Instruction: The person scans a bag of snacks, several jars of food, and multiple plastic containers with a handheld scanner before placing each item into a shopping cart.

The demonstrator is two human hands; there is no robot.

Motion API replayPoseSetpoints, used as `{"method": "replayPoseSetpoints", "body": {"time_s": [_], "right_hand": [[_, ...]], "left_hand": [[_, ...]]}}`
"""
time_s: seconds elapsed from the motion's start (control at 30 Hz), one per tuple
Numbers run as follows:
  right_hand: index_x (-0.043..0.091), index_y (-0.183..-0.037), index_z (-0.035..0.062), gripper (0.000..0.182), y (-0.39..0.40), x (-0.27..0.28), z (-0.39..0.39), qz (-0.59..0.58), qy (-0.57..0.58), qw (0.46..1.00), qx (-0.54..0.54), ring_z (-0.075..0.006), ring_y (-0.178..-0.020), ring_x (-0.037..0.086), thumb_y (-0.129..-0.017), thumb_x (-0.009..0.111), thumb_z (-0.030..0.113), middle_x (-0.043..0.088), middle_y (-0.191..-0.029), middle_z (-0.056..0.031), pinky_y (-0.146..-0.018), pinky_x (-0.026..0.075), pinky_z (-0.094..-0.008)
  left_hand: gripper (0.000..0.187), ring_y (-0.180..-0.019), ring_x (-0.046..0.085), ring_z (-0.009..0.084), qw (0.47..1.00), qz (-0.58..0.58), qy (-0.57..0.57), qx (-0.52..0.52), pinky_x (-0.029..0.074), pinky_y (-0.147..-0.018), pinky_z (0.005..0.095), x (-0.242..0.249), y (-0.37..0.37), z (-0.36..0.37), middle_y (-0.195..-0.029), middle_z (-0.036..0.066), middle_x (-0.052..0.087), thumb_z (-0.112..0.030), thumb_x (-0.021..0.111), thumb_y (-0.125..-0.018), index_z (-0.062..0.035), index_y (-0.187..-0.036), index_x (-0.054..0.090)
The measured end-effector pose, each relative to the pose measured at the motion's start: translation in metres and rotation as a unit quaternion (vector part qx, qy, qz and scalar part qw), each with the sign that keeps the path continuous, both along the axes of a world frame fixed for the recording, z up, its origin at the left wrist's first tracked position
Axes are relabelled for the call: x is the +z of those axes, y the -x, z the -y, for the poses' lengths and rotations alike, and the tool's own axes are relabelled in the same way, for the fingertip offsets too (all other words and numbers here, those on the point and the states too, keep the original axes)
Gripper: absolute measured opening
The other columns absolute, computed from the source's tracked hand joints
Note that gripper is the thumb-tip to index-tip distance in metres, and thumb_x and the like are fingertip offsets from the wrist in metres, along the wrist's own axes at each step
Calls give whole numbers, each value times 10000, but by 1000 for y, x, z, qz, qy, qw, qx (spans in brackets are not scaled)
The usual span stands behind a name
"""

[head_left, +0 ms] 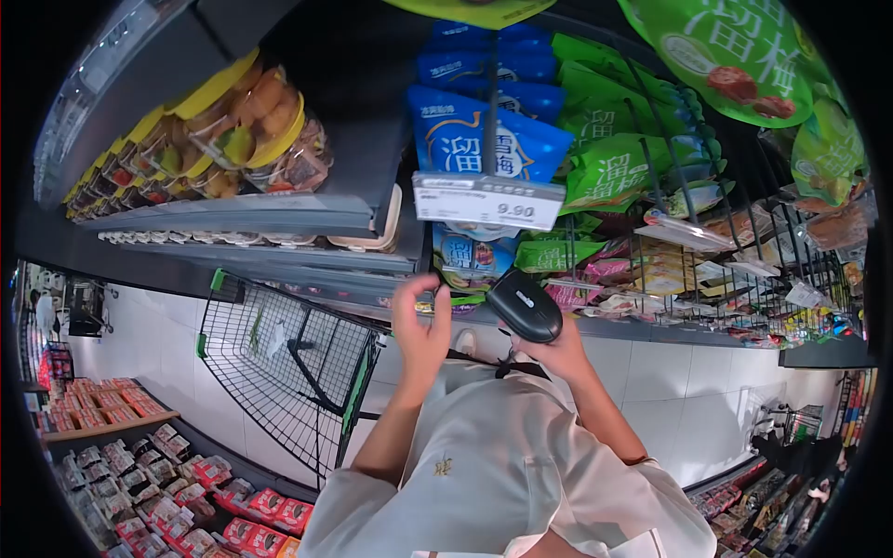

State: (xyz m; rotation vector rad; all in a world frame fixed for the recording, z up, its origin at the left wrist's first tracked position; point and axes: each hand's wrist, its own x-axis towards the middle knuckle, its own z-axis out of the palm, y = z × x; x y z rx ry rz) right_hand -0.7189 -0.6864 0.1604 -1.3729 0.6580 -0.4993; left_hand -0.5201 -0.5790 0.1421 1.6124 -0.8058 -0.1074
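- In front of the pale shirt (488, 437), to the right of the left hand (422, 337) and near it but apart, is the black case (525, 307).
- The case's long axis slants from upper left to lower right.
- The right hand (553, 353) is nearer: its fingers, mostly hidden beneath, grip the case.
- The left fingers are loosely curled, parted from the thumb, with no clear hold on anything.

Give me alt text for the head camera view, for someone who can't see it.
A person's right hand holds a rounded black case before store shelves, the left hand raised beside it. Ahead are blue snack bags behind a 9.90 price tag, and green bags to their right; a shopping cart stands at left.
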Motion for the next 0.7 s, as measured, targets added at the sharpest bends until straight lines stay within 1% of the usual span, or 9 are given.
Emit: {"method": "replayPoseSetpoints", "body": {"time_s": [0.13, 0.3, 0.33, 0.43, 0.47, 0.53, 0.6, 0.63, 0.7], "right_hand": [[691, -1107, 9, 343, -1, -16, -32, -83, -61, 992, 73, -86, -885, 639, -790, 808, 65, 719, -978, -23, -842, 526, -283], [666, -1182, 10, 427, -9, -28, -67, -102, -51, 975, 189, -118, -879, 646, -805, 825, 133, 716, -949, -12, -834, 534, -290], [659, -1215, 10, 471, -8, -28, -72, -140, -68, 965, 213, -157, -970, 653, -793, 829, 132, 707, -1079, -55, -902, 517, -309], [652, -1247, 4, 513, -7, -64, -98, -42, -36, 976, 213, -204, -1144, 620, -780, 824, 129, 627, -1313, -129, -1010, 468, -338], [658, -1256, 8, 526, -12, -78, -104, -12, 53, 971, 235, -253, -1331, 520, -771, 813, 140, 494, -1488, -173, -1097, 404, -367], [667, -1249, 20, 517, -19, -91, -118, -26, -5, 969, 245, -288, -1388, 473, -773, 805, 167, 431, -1543, -189, -1114, 392, -372], [529, -1380, 5, 680, -29, -105, -134, -30, 35, 968, 246, -274, -1375, 481, -784, 805, 180, 385, -1578, -191, -1109, 388, -343], [387, -1514, -17, 857, -35, -121, -143, -24, 106, 964, 244, -242, -1333, 513, -794, 809, 178, 371, -1586, -186, -1095, 390, -312], [402, -1501, -18, 850, -44, -125, -157, -18, 112, 965, 238, -261, -1347, 523, -777, 793, 191, 296, -1632, -191, -1082, 416, -338]], "left_hand": [[159, -805, 612, 333, 993, 55, -104, -15, 467, -784, 412, -35, 15, -75, -854, 123, 635, -142, 742, -882, -21, -928, 650], [370, -874, 601, 363, 959, 160, -233, 17, 467, -745, 444, -73, 27, -169, -954, 173, 619, -231, 773, -845, 5, -1071, 601], [425, -895, 603, 364, 944, 186, -271, 31, 474, -752, 448, -77, 32, -189, -978, 181, 616, -254, 783, -835, 12, -1103, 587], [591, -973, 593, 376, 918, 75, -384, 66, 495, -784, 452, -99, 58, -250, -1048, 206, 597, -345, 810, -799, 32, -1169, 544], [605, -935, 626, 404, 906, 62, -413, 70, 518, -754, 465, -102, 65, -268, -991, 204, 624, -399, 826, -771, 1, -1141, 562], [569, -864, 649, 414, 876, 6, -480, 45, 519, -707, 481, -107, 70, -293, -919, 199, 642, -406, 828, -766, -22, -1103, 575], [470, -741, 670, 424, 858, -11, -513, 28, 524, -656, 494, -111, 70, -309, -774, 188, 668, -411, 818, -771, -45, -973, 603], [453, -784, 689, 413, 849, -36, -526, 44, 539, -691, 481, -112, 66, -314, -785, 207, 693, -441, 789, -780, -26, -895, 648], [446, -854, 702, 404, 795, -121, -591, 63, 550, -743, 477, -110, 63, -317, -853, 217, 719, -462, 753, -782, -35, -904, 709]]}}
